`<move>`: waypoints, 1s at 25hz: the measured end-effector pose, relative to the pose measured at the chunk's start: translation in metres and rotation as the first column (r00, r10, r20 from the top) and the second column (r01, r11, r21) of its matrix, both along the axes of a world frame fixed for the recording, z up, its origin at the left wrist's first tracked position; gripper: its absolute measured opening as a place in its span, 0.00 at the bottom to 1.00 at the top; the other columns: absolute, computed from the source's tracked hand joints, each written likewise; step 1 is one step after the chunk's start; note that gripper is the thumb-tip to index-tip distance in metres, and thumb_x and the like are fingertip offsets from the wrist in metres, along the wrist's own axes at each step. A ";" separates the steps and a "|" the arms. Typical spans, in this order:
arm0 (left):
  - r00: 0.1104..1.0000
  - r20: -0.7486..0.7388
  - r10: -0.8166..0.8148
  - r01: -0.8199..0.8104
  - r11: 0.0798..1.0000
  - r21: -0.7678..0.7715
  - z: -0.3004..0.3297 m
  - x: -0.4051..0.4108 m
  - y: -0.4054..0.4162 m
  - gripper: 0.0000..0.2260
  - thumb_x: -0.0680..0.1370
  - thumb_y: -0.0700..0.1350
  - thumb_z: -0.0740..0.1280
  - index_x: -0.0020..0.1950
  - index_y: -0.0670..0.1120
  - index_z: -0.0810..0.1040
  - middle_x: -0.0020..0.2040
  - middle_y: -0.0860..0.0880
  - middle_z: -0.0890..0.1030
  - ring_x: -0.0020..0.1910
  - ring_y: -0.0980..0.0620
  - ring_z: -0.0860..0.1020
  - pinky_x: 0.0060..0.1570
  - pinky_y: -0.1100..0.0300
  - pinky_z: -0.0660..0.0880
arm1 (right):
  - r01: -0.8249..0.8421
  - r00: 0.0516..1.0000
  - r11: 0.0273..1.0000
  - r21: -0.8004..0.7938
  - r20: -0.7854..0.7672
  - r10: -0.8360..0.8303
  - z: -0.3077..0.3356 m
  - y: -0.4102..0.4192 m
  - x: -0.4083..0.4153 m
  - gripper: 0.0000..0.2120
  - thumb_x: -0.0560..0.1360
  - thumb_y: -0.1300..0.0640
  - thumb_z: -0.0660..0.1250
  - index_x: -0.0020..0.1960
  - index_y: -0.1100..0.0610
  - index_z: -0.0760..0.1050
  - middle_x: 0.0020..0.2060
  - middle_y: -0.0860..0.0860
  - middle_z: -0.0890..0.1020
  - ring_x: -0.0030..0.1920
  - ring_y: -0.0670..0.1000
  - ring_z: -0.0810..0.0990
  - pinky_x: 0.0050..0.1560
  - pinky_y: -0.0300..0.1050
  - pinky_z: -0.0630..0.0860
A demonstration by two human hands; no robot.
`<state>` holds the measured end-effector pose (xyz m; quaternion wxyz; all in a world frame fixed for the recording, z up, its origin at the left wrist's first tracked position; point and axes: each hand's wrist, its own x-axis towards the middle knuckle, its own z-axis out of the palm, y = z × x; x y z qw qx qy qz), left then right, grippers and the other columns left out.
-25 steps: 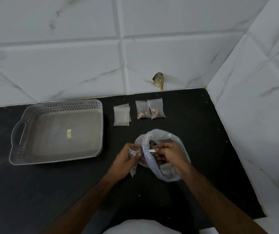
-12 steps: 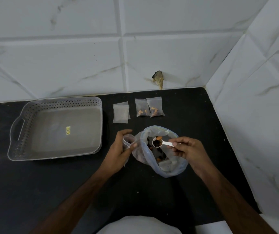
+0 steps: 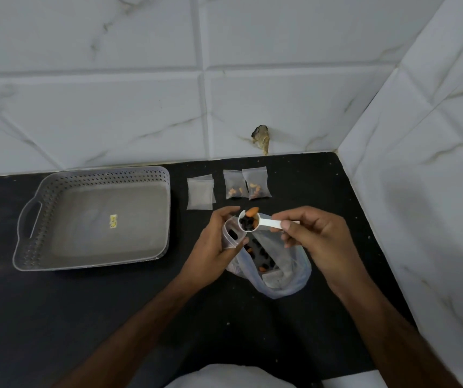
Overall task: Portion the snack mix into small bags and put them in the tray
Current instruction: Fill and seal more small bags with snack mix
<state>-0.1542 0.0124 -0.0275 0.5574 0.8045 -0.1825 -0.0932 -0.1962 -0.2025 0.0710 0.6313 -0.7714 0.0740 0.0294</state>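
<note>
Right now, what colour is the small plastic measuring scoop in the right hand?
White; the small plastic measuring scoop shows best in the head view, loaded with dark and orange pieces.

Right hand (image 3: 318, 242) holds a white scoop (image 3: 255, 223) of snack mix over a small bag (image 3: 231, 233) gripped by the left hand (image 3: 213, 249). Grey tray (image 3: 28, 219) and two filled bags (image 3: 247, 184) lie on the black counter (image 3: 84, 317).

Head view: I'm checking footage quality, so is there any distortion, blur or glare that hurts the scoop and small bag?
Head view: wide-angle bending curves the tile lines and counter edge; lighting is dim and even, with no harsh glare; the scoop and small bag are reasonably sharp, though the left hand hides part of the bag.
</note>
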 end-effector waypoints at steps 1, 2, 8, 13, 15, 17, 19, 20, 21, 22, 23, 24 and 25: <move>1.000 0.010 0.003 -0.003 1.000 -0.010 0.003 0.000 -0.002 0.26 0.79 0.42 0.71 0.73 0.53 0.64 0.64 0.63 0.75 0.66 0.63 0.75 0.63 0.70 0.71 | -0.035 0.999 0.994 -0.108 0.037 0.039 0.000 0.006 0.000 0.10 0.78 0.65 0.68 0.52 0.54 0.84 0.41 0.50 0.85 0.41 0.47 0.83 0.43 0.40 0.81; 1.000 0.027 0.008 -0.008 1.000 -0.010 0.006 0.000 -0.003 0.26 0.79 0.43 0.71 0.73 0.52 0.64 0.63 0.64 0.75 0.66 0.62 0.75 0.63 0.69 0.71 | -0.068 0.995 0.977 -0.204 0.064 0.083 -0.002 0.012 0.000 0.09 0.78 0.63 0.69 0.52 0.51 0.84 0.41 0.47 0.85 0.42 0.46 0.83 0.43 0.40 0.81; 0.995 0.075 0.061 -0.059 0.998 -0.033 0.009 0.003 -0.002 0.29 0.77 0.47 0.71 0.74 0.59 0.62 0.60 0.53 0.76 0.61 0.52 0.78 0.62 0.51 0.77 | -0.004 0.739 0.659 -0.752 0.442 0.509 -0.024 0.023 0.003 0.14 0.74 0.58 0.61 0.53 0.59 0.83 0.46 0.51 0.86 0.47 0.45 0.78 0.50 0.42 0.76; 0.994 0.076 0.084 -0.082 0.996 -0.029 0.009 0.004 0.000 0.29 0.78 0.45 0.72 0.73 0.61 0.62 0.62 0.59 0.74 0.62 0.52 0.77 0.63 0.50 0.76 | 0.000 0.816 0.817 -0.576 0.473 0.333 -0.030 0.021 -0.003 0.11 0.77 0.62 0.65 0.54 0.59 0.84 0.48 0.51 0.86 0.49 0.44 0.81 0.51 0.40 0.77; 0.995 0.058 0.079 -0.076 0.996 -0.041 0.010 0.004 -0.002 0.28 0.79 0.44 0.72 0.73 0.58 0.63 0.64 0.62 0.74 0.65 0.55 0.76 0.65 0.55 0.75 | 0.024 0.946 0.956 -0.293 0.316 0.073 -0.019 0.025 -0.007 0.09 0.77 0.64 0.69 0.54 0.56 0.84 0.46 0.47 0.86 0.48 0.45 0.83 0.48 0.36 0.78; 0.996 0.047 0.069 -0.066 0.996 -0.055 0.010 0.004 -0.004 0.28 0.78 0.42 0.72 0.72 0.59 0.63 0.65 0.65 0.74 0.67 0.59 0.75 0.66 0.64 0.72 | 0.087 0.989 0.996 0.020 0.121 -0.089 -0.014 0.023 -0.008 0.10 0.77 0.67 0.69 0.53 0.55 0.85 0.44 0.49 0.86 0.44 0.46 0.84 0.45 0.38 0.79; 0.997 0.049 0.058 -0.055 0.997 -0.059 0.009 0.004 -0.005 0.28 0.78 0.42 0.72 0.72 0.57 0.63 0.66 0.65 0.74 0.68 0.60 0.74 0.65 0.68 0.71 | 0.159 0.987 0.966 0.205 -0.021 -0.158 -0.013 0.021 -0.007 0.11 0.77 0.68 0.68 0.52 0.57 0.85 0.43 0.53 0.86 0.42 0.48 0.83 0.44 0.41 0.80; 0.997 0.051 0.052 -0.049 0.997 -0.060 0.009 0.004 -0.006 0.28 0.79 0.42 0.72 0.72 0.56 0.63 0.67 0.63 0.74 0.69 0.59 0.74 0.64 0.68 0.71 | 0.189 0.982 0.942 0.277 -0.083 -0.172 -0.014 0.021 -0.006 0.10 0.76 0.69 0.68 0.51 0.58 0.85 0.43 0.55 0.86 0.42 0.49 0.83 0.44 0.41 0.81; 0.997 0.054 0.049 -0.046 0.997 -0.061 0.009 0.004 -0.006 0.27 0.79 0.42 0.72 0.73 0.56 0.63 0.68 0.61 0.74 0.69 0.57 0.74 0.64 0.67 0.71 | 0.218 0.974 0.916 0.336 -0.136 -0.182 -0.015 0.021 -0.006 0.10 0.76 0.69 0.68 0.51 0.58 0.85 0.44 0.56 0.86 0.42 0.49 0.82 0.44 0.41 0.81; 0.997 0.057 0.051 -0.048 0.997 -0.064 0.009 0.004 -0.006 0.27 0.79 0.43 0.72 0.73 0.55 0.63 0.68 0.59 0.74 0.69 0.57 0.74 0.64 0.67 0.72 | 0.247 0.965 0.892 0.380 -0.181 -0.190 -0.015 0.021 -0.006 0.10 0.76 0.68 0.68 0.51 0.58 0.85 0.44 0.56 0.86 0.41 0.49 0.82 0.43 0.40 0.81; 0.997 0.056 0.058 -0.054 0.996 -0.070 0.010 0.004 -0.006 0.27 0.79 0.43 0.72 0.73 0.54 0.64 0.67 0.59 0.75 0.67 0.56 0.75 0.64 0.67 0.72 | 0.272 0.957 0.870 0.412 -0.214 -0.197 -0.017 0.020 -0.007 0.10 0.76 0.68 0.68 0.50 0.58 0.85 0.44 0.56 0.85 0.41 0.48 0.82 0.43 0.39 0.81; 0.996 0.053 0.069 -0.065 0.995 -0.074 0.011 0.003 -0.006 0.26 0.79 0.43 0.72 0.73 0.53 0.64 0.65 0.59 0.75 0.65 0.57 0.76 0.63 0.67 0.72 | 0.292 0.950 0.850 0.439 -0.236 -0.205 -0.018 0.017 -0.007 0.10 0.76 0.67 0.68 0.50 0.57 0.86 0.44 0.55 0.85 0.40 0.47 0.81 0.42 0.39 0.81; 0.996 0.048 0.079 -0.075 0.994 -0.075 0.013 0.002 -0.005 0.25 0.79 0.44 0.71 0.73 0.52 0.64 0.62 0.60 0.76 0.63 0.57 0.77 0.61 0.67 0.73 | 0.307 0.946 0.837 0.453 -0.245 -0.214 -0.018 0.013 -0.008 0.10 0.76 0.67 0.68 0.49 0.56 0.86 0.44 0.55 0.85 0.40 0.46 0.81 0.42 0.39 0.80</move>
